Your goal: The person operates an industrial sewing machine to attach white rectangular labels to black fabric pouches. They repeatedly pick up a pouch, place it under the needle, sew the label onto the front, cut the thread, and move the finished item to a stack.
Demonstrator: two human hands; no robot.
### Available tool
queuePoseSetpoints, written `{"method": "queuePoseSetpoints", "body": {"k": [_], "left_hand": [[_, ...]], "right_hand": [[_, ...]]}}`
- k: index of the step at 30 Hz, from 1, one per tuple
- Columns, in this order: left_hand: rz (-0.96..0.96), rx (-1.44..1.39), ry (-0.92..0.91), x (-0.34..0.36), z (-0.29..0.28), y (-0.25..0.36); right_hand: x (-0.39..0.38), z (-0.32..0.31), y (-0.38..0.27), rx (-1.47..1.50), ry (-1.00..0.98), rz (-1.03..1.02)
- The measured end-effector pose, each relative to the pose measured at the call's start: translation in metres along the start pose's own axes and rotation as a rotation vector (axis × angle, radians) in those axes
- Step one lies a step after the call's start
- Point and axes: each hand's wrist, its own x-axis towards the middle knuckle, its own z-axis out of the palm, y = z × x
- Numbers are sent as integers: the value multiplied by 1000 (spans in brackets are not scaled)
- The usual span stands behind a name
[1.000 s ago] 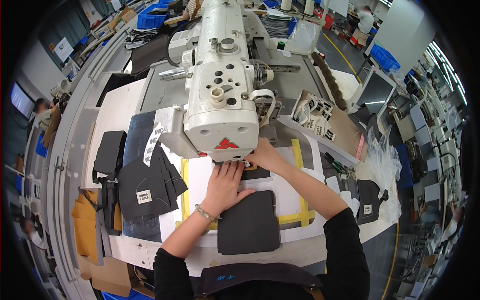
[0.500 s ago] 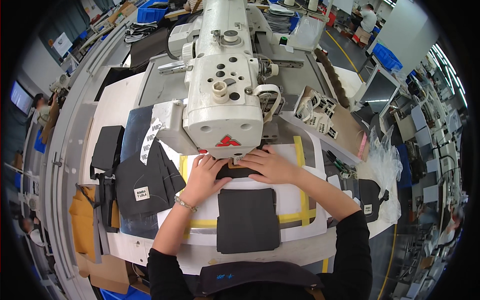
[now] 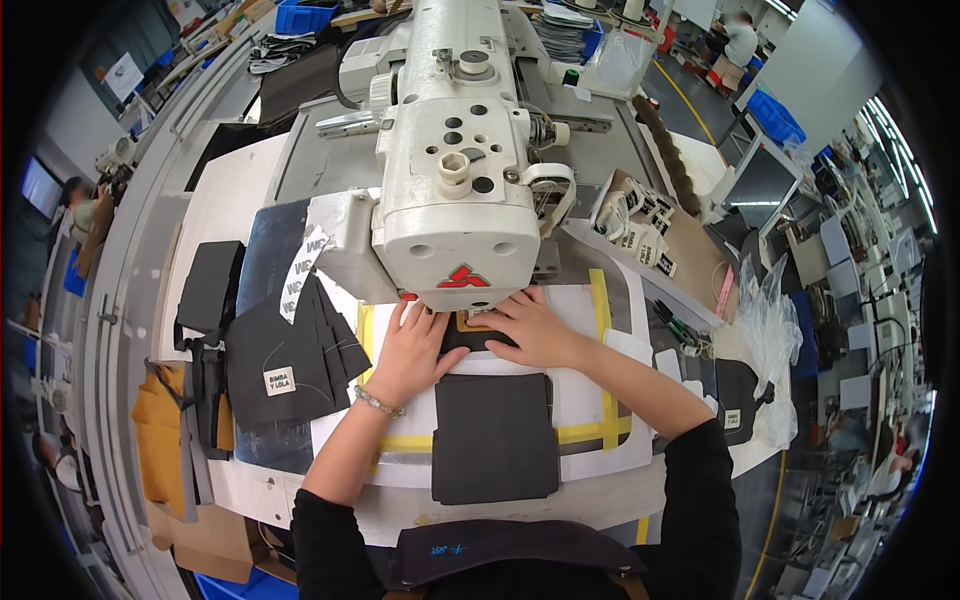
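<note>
My left hand [image 3: 405, 352] lies flat with its fingers spread on a black fabric piece [image 3: 476, 338] under the head of a white sewing machine [image 3: 460, 190]. Opposite it, my right hand [image 3: 540, 332] rests palm down on the same piece, fingers stretched towards the machine. Between the fingertips shows a small tan-edged frame [image 3: 466, 322], partly hidden by the machine head and my fingers. Closer to me, a squarish stack of black fabric pieces [image 3: 495, 438] sits on a white sheet [image 3: 400, 415] bordered with yellow tape.
Left of my hands lie black pieces [image 3: 300, 350], one with a pale label, a small black stack [image 3: 212, 287] and mustard fabric [image 3: 163, 425]. At right stand a cardboard box of labels [image 3: 660, 250], green-handled snips [image 3: 678, 325], a clear plastic bag [image 3: 765, 320] and a labelled black piece [image 3: 737, 390].
The view has shifted slightly, so the machine head appears a little further right. Both hands stay on the black piece, with the left fingers slightly further apart from the tan-edged frame.
</note>
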Motion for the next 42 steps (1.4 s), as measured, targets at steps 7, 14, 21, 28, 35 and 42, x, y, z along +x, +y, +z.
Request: {"method": "queuePoseSetpoints", "body": {"k": [7, 14, 21, 28, 35, 42], "left_hand": [[-30, 68, 14, -4, 2, 2], [-48, 63, 21, -5, 8, 3], [-55, 75, 24, -5, 6, 4], [-70, 63, -3, -4, 4, 5], [-66, 85, -28, 0, 0, 6], [-53, 126, -21, 1, 2, 4]], "right_hand": [[-14, -5, 15, -2, -17, -80], [-19, -8, 18, -68, -19, -91], [-17, -7, 17, -70, -16, -107], [-15, -7, 17, -55, 4, -115], [-17, -7, 17, -33, -20, -84], [-22, -6, 16, -32, -42, -79]]}}
